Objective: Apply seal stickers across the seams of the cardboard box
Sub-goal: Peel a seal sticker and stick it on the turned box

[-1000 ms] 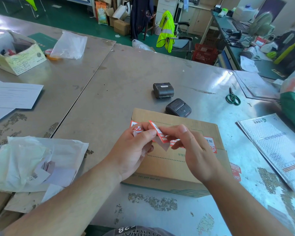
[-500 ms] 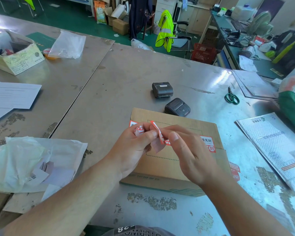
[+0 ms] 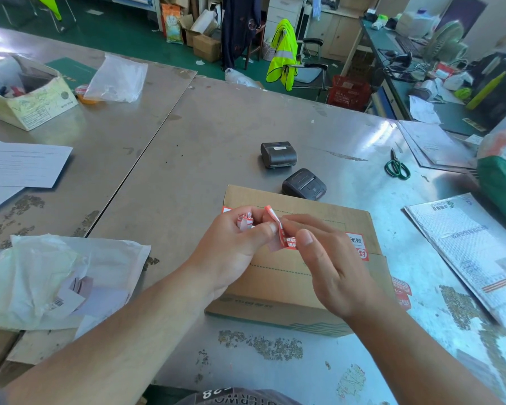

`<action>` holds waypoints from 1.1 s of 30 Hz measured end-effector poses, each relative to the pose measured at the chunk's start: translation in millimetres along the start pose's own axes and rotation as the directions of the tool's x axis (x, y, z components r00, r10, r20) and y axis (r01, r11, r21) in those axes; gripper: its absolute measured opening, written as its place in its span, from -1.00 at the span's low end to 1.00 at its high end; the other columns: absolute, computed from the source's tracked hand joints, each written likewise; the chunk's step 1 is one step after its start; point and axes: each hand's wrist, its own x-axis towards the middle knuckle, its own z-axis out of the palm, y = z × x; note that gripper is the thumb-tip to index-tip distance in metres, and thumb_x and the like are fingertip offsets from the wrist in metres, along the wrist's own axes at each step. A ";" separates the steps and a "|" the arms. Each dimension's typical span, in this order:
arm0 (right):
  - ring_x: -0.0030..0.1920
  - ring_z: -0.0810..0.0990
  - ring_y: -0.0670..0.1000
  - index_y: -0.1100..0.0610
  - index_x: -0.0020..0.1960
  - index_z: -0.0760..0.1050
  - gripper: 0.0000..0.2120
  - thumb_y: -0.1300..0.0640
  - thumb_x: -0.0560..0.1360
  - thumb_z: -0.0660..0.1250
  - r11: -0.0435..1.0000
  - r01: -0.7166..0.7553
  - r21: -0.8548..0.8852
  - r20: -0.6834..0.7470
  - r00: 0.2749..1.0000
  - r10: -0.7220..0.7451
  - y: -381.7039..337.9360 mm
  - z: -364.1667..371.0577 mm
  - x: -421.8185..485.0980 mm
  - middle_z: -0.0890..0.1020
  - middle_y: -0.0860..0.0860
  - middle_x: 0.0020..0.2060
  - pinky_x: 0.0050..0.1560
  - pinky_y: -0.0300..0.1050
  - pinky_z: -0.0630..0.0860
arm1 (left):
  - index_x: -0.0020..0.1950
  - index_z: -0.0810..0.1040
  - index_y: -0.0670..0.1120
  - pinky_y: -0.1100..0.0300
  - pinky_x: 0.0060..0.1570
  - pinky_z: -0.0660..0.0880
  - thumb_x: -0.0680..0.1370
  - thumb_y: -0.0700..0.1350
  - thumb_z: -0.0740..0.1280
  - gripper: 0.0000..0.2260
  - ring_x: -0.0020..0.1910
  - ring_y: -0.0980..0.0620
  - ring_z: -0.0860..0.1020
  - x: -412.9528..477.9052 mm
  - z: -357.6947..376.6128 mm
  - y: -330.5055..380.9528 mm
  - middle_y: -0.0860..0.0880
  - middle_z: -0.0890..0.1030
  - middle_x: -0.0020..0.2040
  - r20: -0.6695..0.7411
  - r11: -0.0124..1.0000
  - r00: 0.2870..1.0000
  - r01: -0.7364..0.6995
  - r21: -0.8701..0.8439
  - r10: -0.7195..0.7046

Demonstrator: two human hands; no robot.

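Over the box (image 3: pixel 281 276) on the surface (image 3: pixel 205 147), the left hand (image 3: pixel 231 252) and right hand (image 3: pixel 330 267) both pinch one sticker (image 3: pixel 281 232), close together.

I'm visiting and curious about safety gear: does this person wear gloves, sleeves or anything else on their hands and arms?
No. The left hand and right hand are bare: no gloves, rings or watch visible. The forearms are uncovered as far as the view shows. Fingernails are short. At the bottom edge a dark garment with white print, including 28, peeks in.
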 end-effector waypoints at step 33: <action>-0.02 0.70 0.22 0.18 -0.17 0.73 -0.45 -0.29 0.45 0.29 0.590 -0.446 0.673 0.137 0.859 0.493 -3.2 -1.5 8.8 0.72 0.31 -0.04 0.05 0.07 0.61 | -0.24 0.60 -0.16 0.35 -0.17 0.43 0.47 -0.13 0.43 -0.87 -0.23 0.17 0.55 -11.5 9.3 5.1 0.13 0.68 -0.19 0.044 0.955 0.994 -0.108 0.275 0.100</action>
